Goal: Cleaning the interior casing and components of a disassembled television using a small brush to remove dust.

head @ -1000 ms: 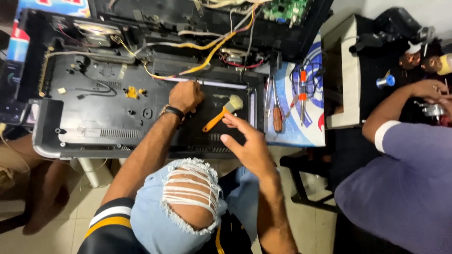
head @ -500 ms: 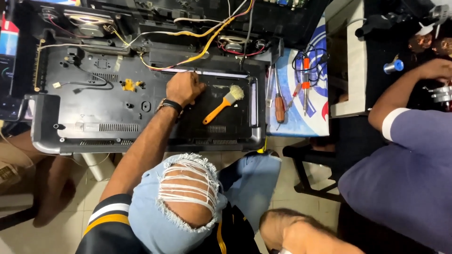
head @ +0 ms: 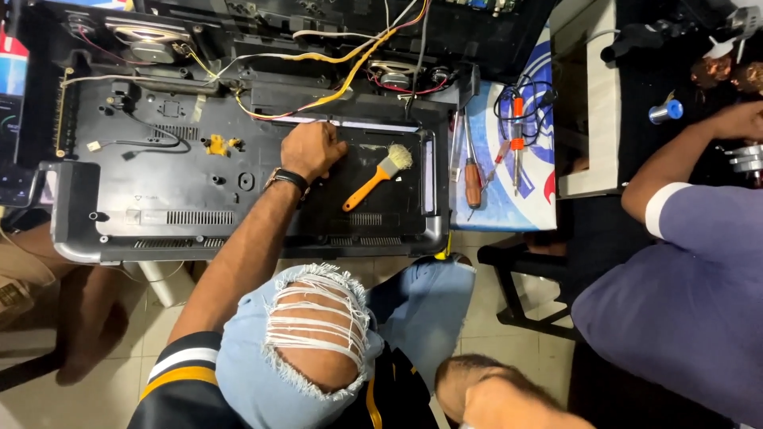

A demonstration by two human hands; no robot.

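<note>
Your left hand (head: 311,148) fisted, resting on black rear panel (head: 183,206), clamped on nothing visible. Orange-handled brush (head: 375,178) just right, handle slanting toward you. Your right hand out of view.

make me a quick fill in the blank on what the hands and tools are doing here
1. The left hand rests as a fist on the black ____ back panel.
2. The brush lying just right of that hand has an ____ handle.
3. The screwdriver lies on the ____ and white mat beside the panel.
4. The brush is held by ____ hand.

Missing words: plastic; orange; blue; neither
</note>
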